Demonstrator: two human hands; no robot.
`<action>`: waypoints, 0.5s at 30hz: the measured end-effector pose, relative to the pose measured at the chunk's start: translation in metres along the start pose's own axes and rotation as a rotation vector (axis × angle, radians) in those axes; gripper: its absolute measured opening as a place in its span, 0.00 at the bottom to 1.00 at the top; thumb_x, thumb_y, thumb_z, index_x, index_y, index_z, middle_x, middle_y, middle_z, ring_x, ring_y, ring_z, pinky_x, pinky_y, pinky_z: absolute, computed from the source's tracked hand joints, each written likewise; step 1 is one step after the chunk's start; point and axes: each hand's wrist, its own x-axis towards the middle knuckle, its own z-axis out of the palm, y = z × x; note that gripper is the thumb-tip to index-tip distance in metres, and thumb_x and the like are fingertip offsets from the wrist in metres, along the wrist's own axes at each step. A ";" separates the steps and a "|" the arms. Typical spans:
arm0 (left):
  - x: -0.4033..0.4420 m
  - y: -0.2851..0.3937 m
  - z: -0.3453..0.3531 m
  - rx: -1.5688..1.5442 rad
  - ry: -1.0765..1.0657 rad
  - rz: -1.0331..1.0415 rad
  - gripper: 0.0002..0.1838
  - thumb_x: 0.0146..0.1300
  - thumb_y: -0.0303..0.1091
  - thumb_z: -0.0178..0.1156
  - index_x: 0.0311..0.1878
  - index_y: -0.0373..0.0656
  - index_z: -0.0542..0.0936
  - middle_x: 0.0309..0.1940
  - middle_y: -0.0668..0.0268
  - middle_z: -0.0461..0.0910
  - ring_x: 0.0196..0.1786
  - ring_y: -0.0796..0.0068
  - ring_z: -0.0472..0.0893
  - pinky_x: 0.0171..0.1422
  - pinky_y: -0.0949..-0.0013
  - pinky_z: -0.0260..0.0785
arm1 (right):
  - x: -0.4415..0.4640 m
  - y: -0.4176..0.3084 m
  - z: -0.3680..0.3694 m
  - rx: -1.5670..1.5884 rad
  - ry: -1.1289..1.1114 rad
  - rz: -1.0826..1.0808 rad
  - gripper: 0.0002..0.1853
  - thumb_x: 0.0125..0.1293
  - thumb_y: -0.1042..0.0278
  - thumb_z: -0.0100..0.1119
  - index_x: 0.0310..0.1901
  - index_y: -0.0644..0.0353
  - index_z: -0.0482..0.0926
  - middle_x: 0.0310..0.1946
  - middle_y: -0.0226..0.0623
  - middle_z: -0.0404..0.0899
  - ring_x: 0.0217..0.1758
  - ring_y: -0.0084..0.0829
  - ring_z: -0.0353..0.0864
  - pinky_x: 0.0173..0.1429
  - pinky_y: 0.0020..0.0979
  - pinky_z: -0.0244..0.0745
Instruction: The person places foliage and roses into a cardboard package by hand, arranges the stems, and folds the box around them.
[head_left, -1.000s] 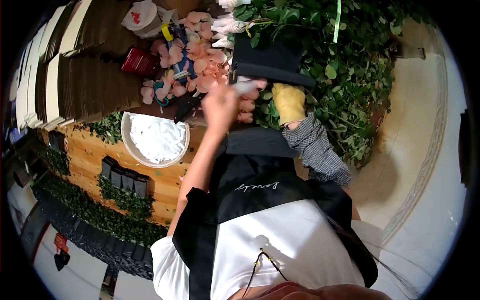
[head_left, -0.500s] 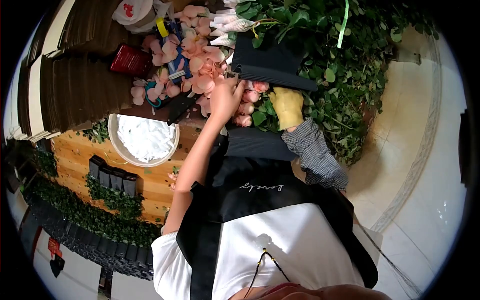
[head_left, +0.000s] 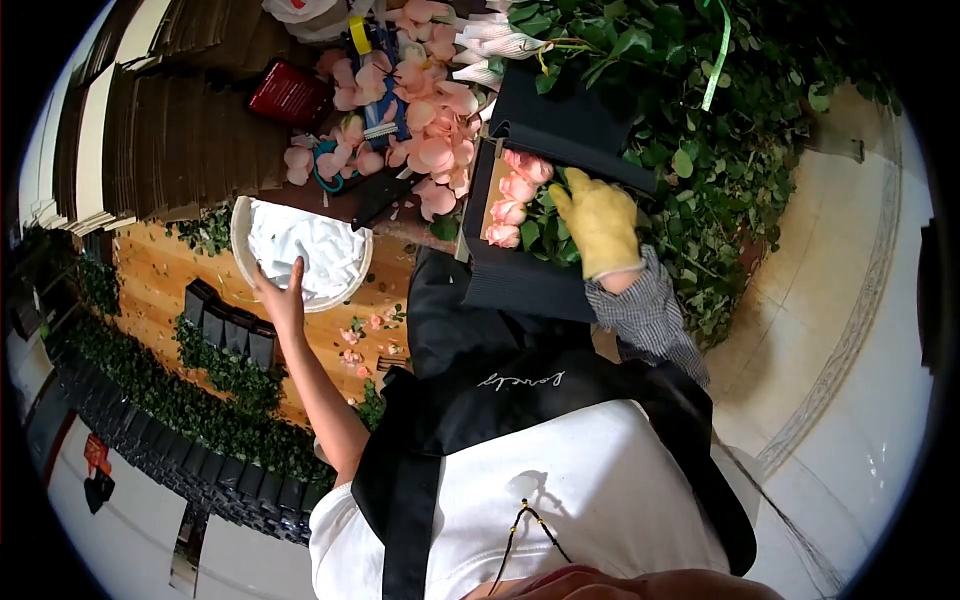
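Observation:
My left hand point(head_left: 283, 297), bare, is at the near rim of a round bowl point(head_left: 240, 240) of small white pieces point(head_left: 305, 245), with thumb and fingers apart. My right hand point(head_left: 600, 225), in a yellow glove, lies over green leaves beside several pink roses point(head_left: 508, 212), its visible fingers spread. These roses form a row on brown cardboard point(head_left: 490, 190) between a dark upper flap point(head_left: 570, 130) and a dark ridged block point(head_left: 525, 290).
Loose pink petals point(head_left: 435, 120), a red box point(head_left: 290, 92) and black-bladed scissors point(head_left: 385, 195) lie left of the roses. White-netted blooms point(head_left: 495, 42) are at the top. Leafy stems point(head_left: 720, 190) fill the right. Stacked cardboard point(head_left: 180, 140) stands at the upper left.
My left hand has moved from beside the roses down-left to the bowl, uncovering the row of pink roses. My gloved right hand stays by the leaves, its fingers now more spread.

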 end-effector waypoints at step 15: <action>-0.165 0.252 0.083 -0.803 -0.780 0.693 0.24 0.57 0.28 0.74 0.55 0.38 0.77 0.48 0.60 0.85 0.47 0.71 0.86 0.55 0.68 0.76 | -0.071 0.031 0.005 0.250 0.583 -0.324 0.05 0.58 0.70 0.68 0.35 0.56 0.82 0.24 0.33 0.79 0.30 0.39 0.79 0.39 0.40 0.73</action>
